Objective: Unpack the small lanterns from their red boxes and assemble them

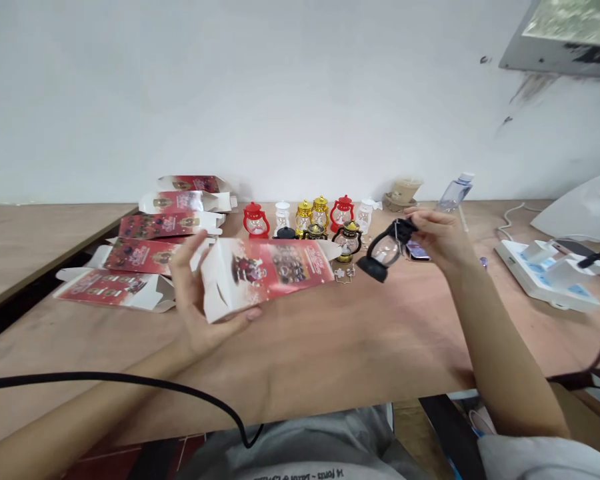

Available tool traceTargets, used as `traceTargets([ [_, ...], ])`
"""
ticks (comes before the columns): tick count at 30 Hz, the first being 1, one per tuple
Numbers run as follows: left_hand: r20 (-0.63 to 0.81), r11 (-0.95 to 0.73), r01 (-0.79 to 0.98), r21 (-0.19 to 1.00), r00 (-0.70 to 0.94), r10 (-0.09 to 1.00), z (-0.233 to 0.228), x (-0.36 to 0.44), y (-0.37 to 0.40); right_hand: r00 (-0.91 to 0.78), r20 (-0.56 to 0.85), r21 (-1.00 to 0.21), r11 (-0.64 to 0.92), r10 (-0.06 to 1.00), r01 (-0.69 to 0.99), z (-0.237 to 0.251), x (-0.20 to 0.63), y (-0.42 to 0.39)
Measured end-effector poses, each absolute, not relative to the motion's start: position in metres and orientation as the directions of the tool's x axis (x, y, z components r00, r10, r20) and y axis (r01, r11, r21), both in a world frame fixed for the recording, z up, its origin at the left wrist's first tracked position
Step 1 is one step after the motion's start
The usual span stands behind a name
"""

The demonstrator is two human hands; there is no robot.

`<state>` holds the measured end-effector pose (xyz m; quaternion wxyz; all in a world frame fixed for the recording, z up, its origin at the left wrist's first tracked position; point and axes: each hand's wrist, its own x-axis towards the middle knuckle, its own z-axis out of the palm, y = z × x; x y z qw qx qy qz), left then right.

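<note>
Two hands, glossy carton point(265, 270), black lantern point(386, 251)

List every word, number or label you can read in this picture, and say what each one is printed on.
None can be read with confidence.
Red box in the left hand: printed text, too blurred.
Flat boxes on the table: lettering too small.
Grey shirt: a line of print, upside down and cut off, unreadable.
Black lantern in the right hand: no text visible.

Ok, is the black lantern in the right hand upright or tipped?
Tipped. The black lantern hangs slanted from the right hand, base down-left, above the table, beside the box in the left hand.
</note>
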<state>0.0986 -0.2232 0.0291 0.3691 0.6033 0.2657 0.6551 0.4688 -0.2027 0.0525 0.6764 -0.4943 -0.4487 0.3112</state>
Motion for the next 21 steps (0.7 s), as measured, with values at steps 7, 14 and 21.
traceTargets([
  [7,0.782,-0.801,0.103,0.59,0.172,0.598,0.1,0.099,-0.201,0.479,0.527,-0.796,0.21,0.702,0.568,0.05,0.485,-0.194],
  [14,0.678,-0.859,0.388,0.333,0.534,0.505,0.154,0.123,-0.173,0.305,0.548,-0.501,0.014,0.779,0.866,0.047,0.472,-0.159],
  [21,0.687,-0.838,0.51,0.197,0.538,0.489,0.147,0.143,-0.136,0.235,0.482,-0.374,-0.045,0.844,0.926,0.07,0.464,-0.165],
])
